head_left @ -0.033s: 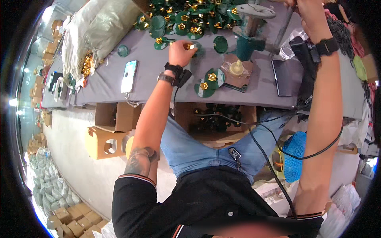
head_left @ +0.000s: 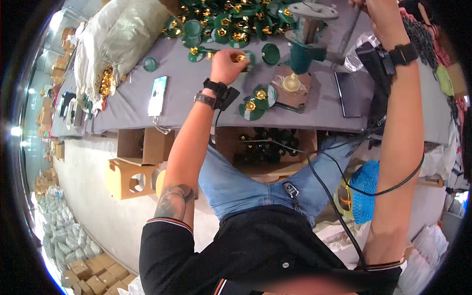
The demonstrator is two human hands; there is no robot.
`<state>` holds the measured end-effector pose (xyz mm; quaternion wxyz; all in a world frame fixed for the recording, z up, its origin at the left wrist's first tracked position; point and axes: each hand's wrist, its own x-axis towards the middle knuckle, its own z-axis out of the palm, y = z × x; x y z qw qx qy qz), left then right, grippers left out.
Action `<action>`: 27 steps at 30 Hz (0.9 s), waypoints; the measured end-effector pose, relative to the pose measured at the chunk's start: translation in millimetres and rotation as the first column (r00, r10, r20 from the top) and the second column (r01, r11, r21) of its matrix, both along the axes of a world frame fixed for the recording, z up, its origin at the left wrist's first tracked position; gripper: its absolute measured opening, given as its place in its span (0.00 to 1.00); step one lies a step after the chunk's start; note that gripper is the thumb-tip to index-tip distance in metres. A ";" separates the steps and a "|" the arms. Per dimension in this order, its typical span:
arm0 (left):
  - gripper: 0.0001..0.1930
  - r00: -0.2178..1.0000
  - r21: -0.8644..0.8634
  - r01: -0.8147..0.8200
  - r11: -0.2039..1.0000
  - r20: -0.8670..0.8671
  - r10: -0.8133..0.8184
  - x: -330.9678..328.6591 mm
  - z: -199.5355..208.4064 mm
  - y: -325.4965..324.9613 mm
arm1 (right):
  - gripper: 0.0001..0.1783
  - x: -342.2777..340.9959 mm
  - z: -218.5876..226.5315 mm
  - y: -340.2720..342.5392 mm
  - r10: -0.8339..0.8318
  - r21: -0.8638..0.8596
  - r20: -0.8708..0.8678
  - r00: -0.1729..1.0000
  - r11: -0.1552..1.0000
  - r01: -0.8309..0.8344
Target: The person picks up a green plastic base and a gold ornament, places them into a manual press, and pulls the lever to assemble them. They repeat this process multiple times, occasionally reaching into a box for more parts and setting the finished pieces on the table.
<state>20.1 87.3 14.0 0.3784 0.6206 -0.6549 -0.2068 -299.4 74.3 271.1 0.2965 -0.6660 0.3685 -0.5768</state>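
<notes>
My left hand (head_left: 228, 66) is closed with the fingers pinched on a green disc with a gold flower-shaped piece (head_left: 241, 58), just above the table; the disc is partly hidden and blurred. Up at the right, my right hand (head_left: 384, 23) is wrapped round the lever (head_left: 350, 37) of a green hand press (head_left: 301, 56). Under the press head, a pale round knob-like piece (head_left: 291, 84) sits on the base plate (head_left: 295, 101). Left of that plate lie green discs with gold flowers (head_left: 252, 106), and a plain green disc (head_left: 270, 54) rests farther back.
A heap of green discs with gold flowers (head_left: 223, 27) covers the table's far side. Phones lie at left (head_left: 158, 96) and right (head_left: 347, 94). A white sack (head_left: 123, 39) stands far left. Below the edge is a cardboard box (head_left: 228, 150) of parts; a black cable (head_left: 327, 194) crosses my lap.
My left hand has shifted slightly to the right with the green disc. My right hand stays on the lever. The whole view has moved a little.
</notes>
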 end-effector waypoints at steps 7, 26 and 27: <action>0.17 0.860 0.042 0.507 0.861 0.046 -0.508 -118.5 40.9 14.8 | 0.10 -19.6 7.7 -5.9 -0.038 0.102 0.023 0.999 0.994 0.035; 0.21 0.829 -0.027 0.559 0.829 0.002 -0.559 -95.6 11.8 9.8 | 0.11 -10.2 -123.6 165.3 0.036 -0.525 -0.424 0.905 0.805 -0.278; 0.20 0.827 -0.021 0.562 0.827 0.029 -0.562 -103.2 16.1 9.6 | 0.07 -10.7 -112.2 149.2 -0.027 -0.553 -0.203 0.979 0.828 -0.092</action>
